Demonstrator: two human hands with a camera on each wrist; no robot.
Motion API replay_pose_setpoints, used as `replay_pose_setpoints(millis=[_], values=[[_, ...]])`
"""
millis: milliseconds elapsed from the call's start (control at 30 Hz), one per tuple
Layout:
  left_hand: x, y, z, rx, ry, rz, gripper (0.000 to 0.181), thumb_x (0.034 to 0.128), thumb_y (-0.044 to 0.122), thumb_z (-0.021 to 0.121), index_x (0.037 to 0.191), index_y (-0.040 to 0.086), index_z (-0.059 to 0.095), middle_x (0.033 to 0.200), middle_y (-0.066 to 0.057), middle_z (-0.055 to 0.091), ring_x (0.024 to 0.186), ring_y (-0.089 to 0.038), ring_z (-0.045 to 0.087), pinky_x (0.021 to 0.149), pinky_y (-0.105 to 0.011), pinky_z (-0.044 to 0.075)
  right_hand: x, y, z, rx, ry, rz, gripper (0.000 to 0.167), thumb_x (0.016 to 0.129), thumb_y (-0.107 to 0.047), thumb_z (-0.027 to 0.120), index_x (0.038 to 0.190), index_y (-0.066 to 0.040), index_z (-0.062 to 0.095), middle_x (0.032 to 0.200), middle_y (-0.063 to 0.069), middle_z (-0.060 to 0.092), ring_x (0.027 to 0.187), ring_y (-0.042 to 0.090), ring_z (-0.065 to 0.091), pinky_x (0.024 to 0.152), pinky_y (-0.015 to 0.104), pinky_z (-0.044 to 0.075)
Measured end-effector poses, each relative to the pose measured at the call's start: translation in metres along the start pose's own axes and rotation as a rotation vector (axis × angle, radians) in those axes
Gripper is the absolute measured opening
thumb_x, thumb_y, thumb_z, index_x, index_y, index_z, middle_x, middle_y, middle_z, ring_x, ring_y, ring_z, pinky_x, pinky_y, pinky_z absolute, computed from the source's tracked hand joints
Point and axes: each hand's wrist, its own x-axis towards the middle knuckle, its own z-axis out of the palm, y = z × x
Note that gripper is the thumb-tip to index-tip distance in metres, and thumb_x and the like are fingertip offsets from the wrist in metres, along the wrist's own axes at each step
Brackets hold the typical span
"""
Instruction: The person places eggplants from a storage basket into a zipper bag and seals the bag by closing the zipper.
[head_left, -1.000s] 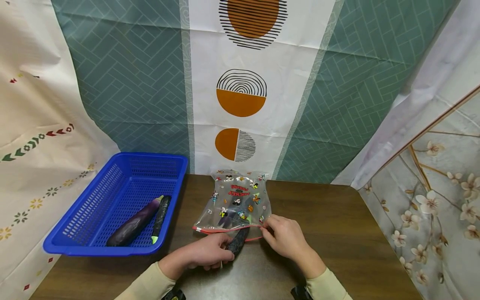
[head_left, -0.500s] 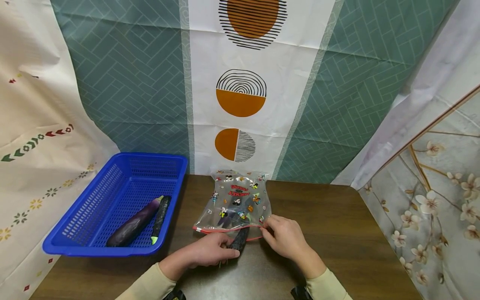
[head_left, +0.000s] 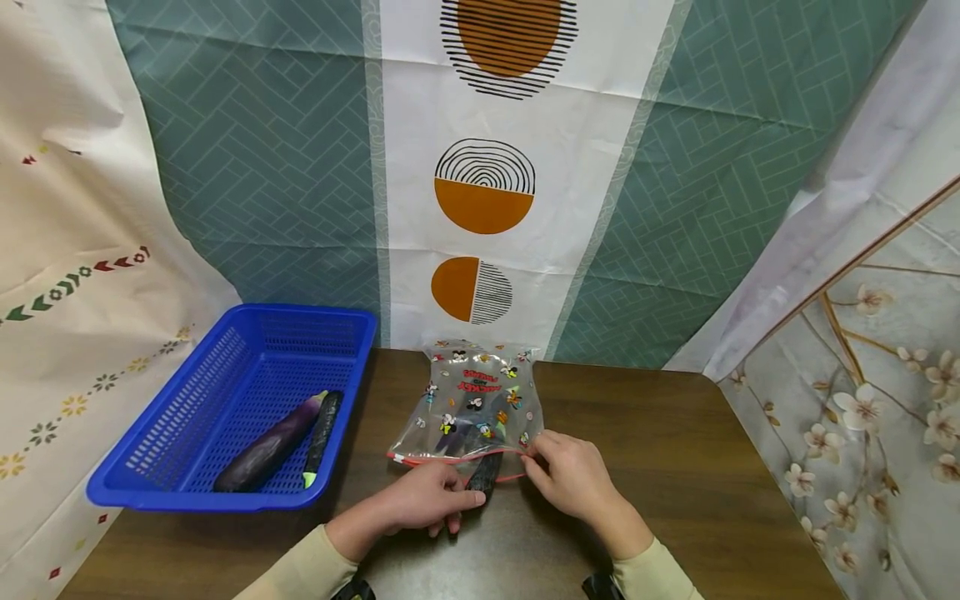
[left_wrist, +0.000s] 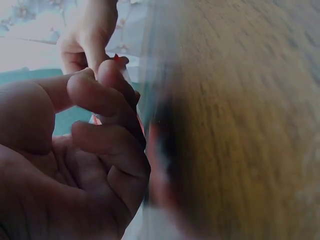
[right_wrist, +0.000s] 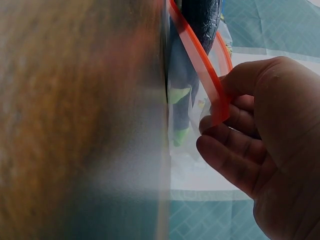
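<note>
A clear printed zip bag (head_left: 480, 400) lies on the table, its red-edged mouth facing the person. A dark, bumpy cucumber (head_left: 485, 475) is partly inside, its near end sticking out of the mouth. My left hand (head_left: 423, 498) holds that end, thumb on top and fingers curled. My right hand (head_left: 576, 475) pinches the right corner of the mouth between thumb and fingers. In the right wrist view the red zip strip (right_wrist: 202, 62) meets the fingers of the right hand (right_wrist: 255, 125), and dark shapes with green tips show through the plastic.
A blue perforated basket (head_left: 247, 358) stands at the left of the brown wooden table (head_left: 630, 417). It holds a purple eggplant (head_left: 273, 446) and another dark cucumber (head_left: 322, 437). Patterned cloth (head_left: 300, 167) hangs behind the table's back edge.
The cucumber has gone further into the bag and swung a little upright. My left hand has shifted slightly right along with it; the right hand stays at the bag's corner.
</note>
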Motion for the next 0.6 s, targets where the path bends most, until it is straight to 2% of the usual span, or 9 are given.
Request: replay_pose_setpoints(millis=[133,333,600], values=[[0.0010,0.0004,0.0018,0.017,0.015,-0.002,0.043,0.1062,0.034,0.077,0.077,0.003,0.072,0.062,-0.001,0.071,0.041,-0.008,0.054,0.043,-0.024,0.041,0.0001,-0.0004,0.0008,0.010,-0.003,0.004,0.026,0.087,-0.016,0.092,0.083,-0.022,0.067,0.077,-0.010,0.061,0.064,0.008,0.057,0.052,0.030,0.045],[0.0024,0.0035,0.0004,-0.005,-0.003,-0.008,0.039,0.1070,0.030,0.076,0.076,0.007,0.070,0.066,-0.003,0.075,0.042,-0.007,0.056,0.040,-0.020,0.036,0.0002,-0.0004,0.0006,0.005,0.008,-0.001,0.026,0.086,-0.016,0.092,0.083,-0.022,0.067,0.078,-0.010,0.062,0.065,0.010,0.060,0.053,0.031,0.047],[0.0046,0.0070,0.0014,-0.008,-0.014,-0.013,0.035,0.1077,0.025,0.072,0.078,0.006,0.070,0.070,-0.004,0.076,0.045,-0.008,0.057,0.039,-0.020,0.034,-0.0002,0.0000,0.0009,0.003,0.008,-0.003,0.026,0.087,-0.017,0.093,0.084,-0.022,0.067,0.078,-0.010,0.062,0.065,0.011,0.062,0.053,0.032,0.048]])
